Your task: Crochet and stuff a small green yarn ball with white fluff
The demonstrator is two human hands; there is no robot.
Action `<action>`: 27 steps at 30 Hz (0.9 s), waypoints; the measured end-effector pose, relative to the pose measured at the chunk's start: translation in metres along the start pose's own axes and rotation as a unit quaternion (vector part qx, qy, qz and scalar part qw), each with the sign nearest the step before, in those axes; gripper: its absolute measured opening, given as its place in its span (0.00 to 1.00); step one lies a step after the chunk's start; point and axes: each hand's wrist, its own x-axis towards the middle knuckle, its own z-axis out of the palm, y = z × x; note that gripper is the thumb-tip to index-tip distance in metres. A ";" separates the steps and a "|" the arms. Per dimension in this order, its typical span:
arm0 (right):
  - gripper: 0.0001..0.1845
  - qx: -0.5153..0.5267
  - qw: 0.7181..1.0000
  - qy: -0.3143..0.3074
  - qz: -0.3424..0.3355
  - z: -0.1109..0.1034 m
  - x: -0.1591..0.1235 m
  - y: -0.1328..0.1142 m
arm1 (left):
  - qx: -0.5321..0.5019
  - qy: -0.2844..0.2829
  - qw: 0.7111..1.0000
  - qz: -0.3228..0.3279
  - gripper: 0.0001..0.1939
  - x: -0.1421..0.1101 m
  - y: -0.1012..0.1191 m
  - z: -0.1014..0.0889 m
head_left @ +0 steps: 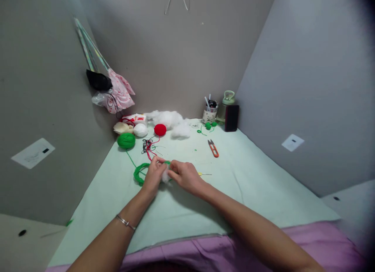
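Observation:
My left hand (154,173) is closed on a small green yarn piece (167,162), mostly covered by my fingers. A tuft of white stuffing (165,175) shows between my two hands. My right hand (186,176) is closed, its thumb and fingers pinching at the tuft and the green piece. Just left of my left hand lies a loose coil of green yarn (138,173), with a strand running back to a green yarn ball (126,141). A crochet hook (200,173) with a yellow handle lies beyond my right hand, partly hidden by it.
Orange thread snips (213,149) lie right of centre. Behind stand a red yarn ball (160,130), a white ball (140,130), a heap of stuffing (168,118), a pen cup (209,116), a bottle (222,111) and a phone (231,118). Tangled black yarn (146,146) lies ahead.

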 end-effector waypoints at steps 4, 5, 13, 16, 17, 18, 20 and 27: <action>0.11 0.019 0.999 0.020 0.031 -0.007 0.009 0.011 | -0.044 -0.037 0.998 -0.010 0.16 -0.005 0.013 0.001; 0.12 0.025 0.999 0.021 0.036 -0.009 0.011 0.014 | -0.054 -0.050 0.997 -0.010 0.17 -0.006 0.016 0.001; 0.12 0.009 1.000 0.008 0.016 -0.008 0.012 0.017 | -0.060 -0.083 0.994 -0.036 0.27 -0.004 0.016 0.003; 0.11 -0.030 1.000 0.006 -0.003 -0.006 0.004 0.007 | -0.043 -0.055 0.997 -0.015 0.25 -0.003 0.010 0.004; 0.11 -0.045 0.999 0.003 -0.008 -0.005 0.001 0.004 | -0.037 -0.044 0.998 -0.005 0.24 -0.002 0.008 0.004; 0.11 -0.059 0.998 -0.001 -0.011 -0.004 -0.001 0.000 | -0.030 -0.033 0.999 0.004 0.23 -0.002 0.007 0.005; 0.10 -0.084 0.996 -0.013 -0.015 0.000 -0.005 -0.006 | -0.017 -0.013 1.000 0.015 0.21 0.000 0.004 0.004; 0.09 -0.106 0.994 -0.018 0.014 0.001 0.002 -0.001 | 0.002 0.001 1.000 -0.002 0.15 -0.003 0.002 0.001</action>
